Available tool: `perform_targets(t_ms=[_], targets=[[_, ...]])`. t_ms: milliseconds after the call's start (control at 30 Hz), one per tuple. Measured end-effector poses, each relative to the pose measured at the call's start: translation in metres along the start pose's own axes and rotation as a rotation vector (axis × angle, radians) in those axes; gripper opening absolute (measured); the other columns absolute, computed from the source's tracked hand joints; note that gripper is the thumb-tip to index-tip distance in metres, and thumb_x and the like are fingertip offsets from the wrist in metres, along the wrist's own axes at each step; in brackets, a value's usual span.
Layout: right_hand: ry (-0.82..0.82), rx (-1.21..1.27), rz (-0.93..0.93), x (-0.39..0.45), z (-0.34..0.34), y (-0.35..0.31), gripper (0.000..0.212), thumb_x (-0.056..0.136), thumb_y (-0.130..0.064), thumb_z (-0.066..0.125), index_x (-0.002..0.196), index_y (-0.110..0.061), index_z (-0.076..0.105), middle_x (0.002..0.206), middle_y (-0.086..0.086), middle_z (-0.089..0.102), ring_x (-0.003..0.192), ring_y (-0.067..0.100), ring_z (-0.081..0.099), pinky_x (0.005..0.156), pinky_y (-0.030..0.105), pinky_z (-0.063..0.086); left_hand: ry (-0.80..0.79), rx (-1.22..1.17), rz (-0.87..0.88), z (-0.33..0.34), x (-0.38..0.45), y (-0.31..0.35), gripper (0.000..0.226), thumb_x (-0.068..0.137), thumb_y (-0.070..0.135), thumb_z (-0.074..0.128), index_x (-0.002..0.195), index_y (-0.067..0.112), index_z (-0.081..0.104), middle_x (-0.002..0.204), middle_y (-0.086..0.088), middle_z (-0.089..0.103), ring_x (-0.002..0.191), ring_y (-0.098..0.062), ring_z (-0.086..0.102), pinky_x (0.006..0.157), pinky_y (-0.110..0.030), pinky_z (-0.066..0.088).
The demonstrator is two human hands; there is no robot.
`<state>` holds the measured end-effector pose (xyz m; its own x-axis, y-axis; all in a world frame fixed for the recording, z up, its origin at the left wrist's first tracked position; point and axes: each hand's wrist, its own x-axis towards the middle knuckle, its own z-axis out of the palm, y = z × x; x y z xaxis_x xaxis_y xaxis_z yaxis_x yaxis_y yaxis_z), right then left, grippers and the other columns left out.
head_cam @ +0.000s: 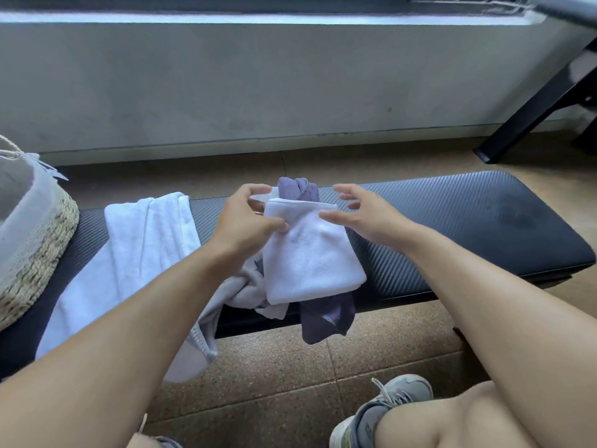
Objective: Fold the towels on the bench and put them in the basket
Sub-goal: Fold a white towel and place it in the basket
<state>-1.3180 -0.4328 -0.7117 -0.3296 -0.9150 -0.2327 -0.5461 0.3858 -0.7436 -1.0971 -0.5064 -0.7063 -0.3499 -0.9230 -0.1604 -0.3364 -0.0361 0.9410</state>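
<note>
A bare knee [452,418] and a grey sneaker [381,412] are seen at the lower right of the frame, nearest the camera, over a speckled tile floor [290,367]. Two forearms are stretched forward to a black padded bench [468,221] that crosses the middle of the frame. At the centre, a folded white towel [307,253] is pinched at its upper left corner by the left hand [248,215]. The right hand [361,208] is held just beside the towel's upper right corner, fingers spread and relaxed, gripping nothing. A purple towel [326,318] is shown beneath the white one, its end hanging over the bench's near edge. A larger white towel [135,253] is draped over the bench at centre left. A woven basket [35,247] with a pale cloth lining is set on the bench at the left edge; its contents cannot be seen.
</note>
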Motion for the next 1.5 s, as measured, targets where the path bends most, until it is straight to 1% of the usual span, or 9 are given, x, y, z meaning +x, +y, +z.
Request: perform_targets(t_ms=[200, 467, 800, 1000, 1100, 1200, 1267, 1400, 1500], targets=[[-0.153, -0.005, -0.182, -0.012, -0.037, -0.014, 0.085, 0.070, -0.042, 0.088, 0.147, -0.035, 0.050, 0.143, -0.013, 0.056, 0.136, 0.002, 0.044, 0.118, 0.033, 0.035, -0.185, -0.085, 0.201, -0.003, -0.027, 0.027, 0.066, 0.059, 0.009, 0.075, 0.119, 0.034, 0.065, 0.104, -0.005, 0.067, 0.089, -0.015, 0.067, 0.081, -0.033, 0.057], [-0.322, -0.128, -0.198, -0.042, -0.064, -0.034, 0.037, 0.069, -0.020, 0.092, 0.094, -0.014, 0.065, 0.094, 0.008, 0.073, 0.081, 0.013, 0.066, 0.075, 0.035, 0.049, -0.353, -0.119, 0.301, -0.009, -0.042, 0.039, 0.073, 0.059, -0.002, 0.075, 0.123, 0.034, 0.065, 0.095, -0.010, 0.055, 0.090, -0.017, 0.058, 0.083, -0.041, 0.052], [0.201, -0.029, -0.557, -0.049, -0.030, -0.057, 0.047, 0.064, -0.014, 0.095, 0.079, -0.013, 0.050, 0.073, -0.006, 0.052, 0.063, 0.005, 0.043, 0.058, 0.023, 0.040, -0.089, 0.203, 0.613, -0.038, -0.032, 0.058, 0.044, 0.065, 0.007, 0.070, 0.105, 0.024, 0.074, 0.098, -0.003, 0.067, 0.086, -0.021, 0.067, 0.079, -0.037, 0.055], [0.441, -0.346, -0.850, -0.039, 0.006, -0.038, 0.017, 0.074, -0.003, 0.064, 0.083, -0.013, 0.053, 0.091, -0.001, 0.051, 0.080, 0.020, 0.046, 0.066, 0.030, 0.036, 0.144, 0.664, 0.927, -0.034, -0.026, 0.022, 0.023, 0.067, 0.003, 0.061, 0.086, 0.016, 0.064, 0.085, 0.002, 0.052, 0.078, -0.020, 0.046, 0.071, -0.037, 0.043], [0.173, -0.533, -0.732, -0.047, 0.008, -0.026, 0.031, 0.075, -0.012, 0.076, 0.086, -0.024, 0.051, 0.096, -0.006, 0.052, 0.087, 0.018, 0.048, 0.072, 0.036, 0.046, -0.109, 0.841, 0.850, -0.031, -0.035, 0.005, 0.034, 0.064, 0.011, 0.075, 0.088, 0.026, 0.058, 0.083, 0.011, 0.048, 0.078, -0.014, 0.040, 0.069, -0.036, 0.042], [-0.252, -0.717, -0.479, -0.067, -0.002, -0.031, 0.038, 0.073, -0.037, 0.086, 0.092, -0.037, 0.052, 0.105, -0.018, 0.051, 0.101, 0.009, 0.049, 0.084, 0.033, 0.047, -0.468, 0.931, 0.623, -0.036, -0.052, 0.003, 0.042, 0.066, 0.065, 0.077, 0.081, 0.034, 0.054, 0.079, 0.015, 0.051, 0.081, -0.006, 0.044, 0.073, -0.018, 0.035], [-0.402, -0.705, -0.325, -0.078, -0.010, -0.038, 0.034, 0.075, -0.050, 0.084, 0.097, -0.040, 0.060, 0.101, -0.022, 0.055, 0.097, 0.001, 0.053, 0.082, 0.027, 0.048, -0.402, 0.839, 0.590, -0.036, -0.054, 0.002, 0.042, 0.075, 0.072, 0.066, 0.072, 0.033, 0.051, 0.072, 0.011, 0.053, 0.076, -0.008, 0.049, 0.066, -0.018, 0.034], [-0.078, -0.647, -0.334, -0.068, -0.005, -0.043, 0.014, 0.096, -0.045, 0.063, 0.110, -0.041, 0.063, 0.105, -0.022, 0.060, 0.105, 0.005, 0.057, 0.089, 0.032, 0.048, -0.038, 0.769, 0.674, -0.029, -0.038, -0.007, 0.016, 0.093, 0.040, 0.064, 0.093, 0.024, 0.062, 0.089, 0.008, 0.060, 0.084, -0.016, 0.055, 0.077, -0.035, 0.045], [0.103, -0.526, -0.363, -0.047, 0.018, -0.038, 0.033, 0.104, -0.028, 0.051, 0.136, -0.032, 0.058, 0.133, -0.011, 0.055, 0.127, 0.013, 0.046, 0.103, 0.033, 0.039, -0.084, 0.899, 0.614, -0.018, -0.027, -0.019, 0.052, 0.092, 0.049, 0.049, 0.132, 0.016, 0.059, 0.139, -0.005, 0.056, 0.131, -0.028, 0.049, 0.110, -0.041, 0.036]])
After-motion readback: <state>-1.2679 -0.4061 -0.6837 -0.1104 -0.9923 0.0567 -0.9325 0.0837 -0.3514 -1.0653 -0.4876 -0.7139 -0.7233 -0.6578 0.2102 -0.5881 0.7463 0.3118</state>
